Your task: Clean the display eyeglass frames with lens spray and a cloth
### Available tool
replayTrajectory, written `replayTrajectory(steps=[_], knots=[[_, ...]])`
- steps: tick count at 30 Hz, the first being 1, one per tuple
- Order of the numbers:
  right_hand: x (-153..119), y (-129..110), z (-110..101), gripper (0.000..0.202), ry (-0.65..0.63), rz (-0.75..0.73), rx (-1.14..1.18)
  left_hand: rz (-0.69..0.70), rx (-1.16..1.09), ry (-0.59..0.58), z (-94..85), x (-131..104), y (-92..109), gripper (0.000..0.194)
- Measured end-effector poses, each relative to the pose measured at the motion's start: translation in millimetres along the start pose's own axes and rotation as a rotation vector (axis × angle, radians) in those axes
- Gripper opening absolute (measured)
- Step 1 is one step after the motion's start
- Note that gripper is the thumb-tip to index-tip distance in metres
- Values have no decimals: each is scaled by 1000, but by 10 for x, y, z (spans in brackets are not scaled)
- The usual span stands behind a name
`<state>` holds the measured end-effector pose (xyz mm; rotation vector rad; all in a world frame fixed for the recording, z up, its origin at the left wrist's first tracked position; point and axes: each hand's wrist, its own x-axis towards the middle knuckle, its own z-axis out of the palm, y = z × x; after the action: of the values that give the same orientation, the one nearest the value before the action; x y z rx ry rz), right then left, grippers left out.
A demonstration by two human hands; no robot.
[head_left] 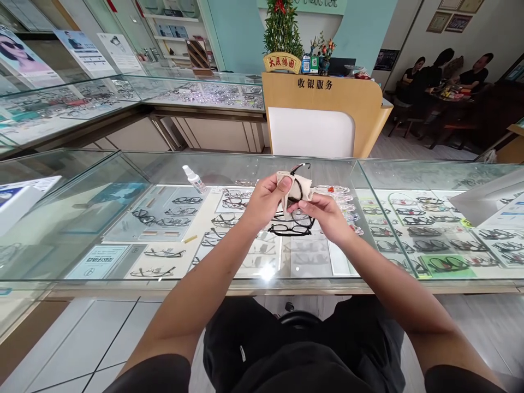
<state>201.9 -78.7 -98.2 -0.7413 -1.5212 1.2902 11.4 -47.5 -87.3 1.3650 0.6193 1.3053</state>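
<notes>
Above the glass counter, my left hand (266, 199) pinches a cream cleaning cloth (305, 188) between thumb and fingers. The cloth is folded over part of a pair of dark-framed eyeglasses (300, 191), and one temple arm sticks up past its top edge. My right hand (325, 213) is closed on the eyeglasses at the lower right of the cloth. The cloth and my fingers hide much of the frame. Just below my hands shows another pair of black-framed eyeglasses (290, 231); whether it lies on or under the glass I cannot tell.
A white spray bottle (194, 179) stands on the glass display counter (164, 164), left of my hands. Many eyeglasses lie inside. A folded white sign (491, 199) is at the right. Beyond stands a wooden cashier desk (327, 98). Several people sit around a table at far right.
</notes>
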Motion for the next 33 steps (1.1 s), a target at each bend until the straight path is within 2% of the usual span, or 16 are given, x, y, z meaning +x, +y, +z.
replayTrajectory(steps=[3,5,8,12,15,20,23,26,29,33], knots=[[-3,5,-79,34,-2,32,88,-26,-59,-101,-41,15,21,48],[5,13,-94,34,14,36,94,-27,-94,-120,-12,18,20,50],[17,15,-40,39,-2,25,57,-32,-109,-57,75,4,-23,58],[14,-9,42,43,-52,39,27,2,-76,61,124,-21,-89,49],[8,-22,-5,42,-34,47,16,-17,-77,40,77,-14,-83,55],[37,-10,-148,33,14,42,60,-37,-159,-45,68,18,-28,52],[52,-17,-104,35,3,49,81,-14,-136,-10,139,15,-46,54],[41,-45,-14,39,-38,52,68,14,-88,79,181,0,-84,49],[20,-58,0,40,-47,62,35,3,-69,141,162,-9,-82,57],[21,-33,-96,34,9,69,68,-65,-145,50,128,-12,-16,56]])
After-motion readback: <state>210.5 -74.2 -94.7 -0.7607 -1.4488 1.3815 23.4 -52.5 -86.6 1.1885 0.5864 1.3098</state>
